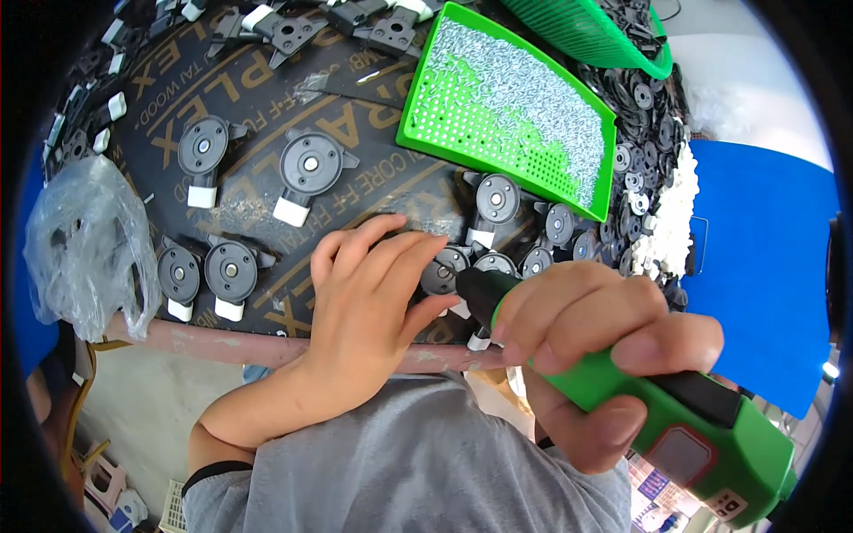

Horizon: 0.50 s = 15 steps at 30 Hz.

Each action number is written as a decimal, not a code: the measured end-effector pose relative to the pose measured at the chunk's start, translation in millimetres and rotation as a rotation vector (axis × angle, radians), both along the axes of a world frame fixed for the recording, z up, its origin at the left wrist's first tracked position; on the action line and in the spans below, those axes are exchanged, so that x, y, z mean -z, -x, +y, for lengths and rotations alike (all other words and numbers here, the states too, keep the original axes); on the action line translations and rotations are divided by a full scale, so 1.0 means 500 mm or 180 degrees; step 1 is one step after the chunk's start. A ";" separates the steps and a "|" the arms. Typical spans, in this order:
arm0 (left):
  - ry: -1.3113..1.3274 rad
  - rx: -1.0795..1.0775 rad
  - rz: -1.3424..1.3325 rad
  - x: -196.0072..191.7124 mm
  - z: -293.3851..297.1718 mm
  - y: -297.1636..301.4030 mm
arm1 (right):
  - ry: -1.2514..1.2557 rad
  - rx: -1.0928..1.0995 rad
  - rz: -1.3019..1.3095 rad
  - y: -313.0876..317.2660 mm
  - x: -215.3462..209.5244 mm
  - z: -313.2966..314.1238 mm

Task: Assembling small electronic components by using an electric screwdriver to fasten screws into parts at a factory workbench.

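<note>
My right hand [604, 329] is wrapped round a green and black electric screwdriver [751, 444]. Its dark nose slants down to the left, over a black round plastic part with a white tab [441, 277]. The thumb and index finger of my left hand [360, 306] close on that part from its left side, while the other fingers curl above the board. Where the screwdriver's bit meets the part is hard to make out. Close by on the right lie several similar round parts [498, 199], partly covered by the tool and my right hand.
A green perforated tray [462, 142] of small silver screws stands at the back. Behind it is a green basket [577, 31] of black pieces. More round parts [310, 165] lie left, beside a clear plastic bag [89, 240]. White pieces [666, 213] are heaped at the right.
</note>
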<state>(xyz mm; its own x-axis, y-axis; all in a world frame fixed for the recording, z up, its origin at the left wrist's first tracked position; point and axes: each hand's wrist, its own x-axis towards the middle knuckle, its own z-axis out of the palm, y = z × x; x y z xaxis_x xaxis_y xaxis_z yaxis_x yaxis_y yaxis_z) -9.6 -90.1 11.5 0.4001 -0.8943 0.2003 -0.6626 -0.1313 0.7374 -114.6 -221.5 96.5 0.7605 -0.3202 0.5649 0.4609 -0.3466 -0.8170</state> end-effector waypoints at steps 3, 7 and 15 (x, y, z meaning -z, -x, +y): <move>-0.0079 0.0043 -0.0065 -0.005 -0.005 0.001 | 0.0055 0.0004 -0.0067 0.004 -0.004 -0.014; 0.0007 0.0046 0.0021 -0.008 -0.006 0.008 | -0.0152 0.0169 -0.0528 0.027 -0.058 -0.044; 0.0038 0.0036 0.0004 0.003 -0.006 0.006 | -0.0502 0.1665 -0.0699 -0.021 0.023 -0.232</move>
<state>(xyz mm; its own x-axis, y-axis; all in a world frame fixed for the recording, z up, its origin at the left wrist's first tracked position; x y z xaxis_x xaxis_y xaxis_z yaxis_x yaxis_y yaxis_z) -12.4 -93.3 10.0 0.3903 -0.8963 0.2105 -0.6631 -0.1150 0.7396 -104.1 -337.6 85.0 0.3494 -0.7143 0.6064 0.4256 -0.4556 -0.7818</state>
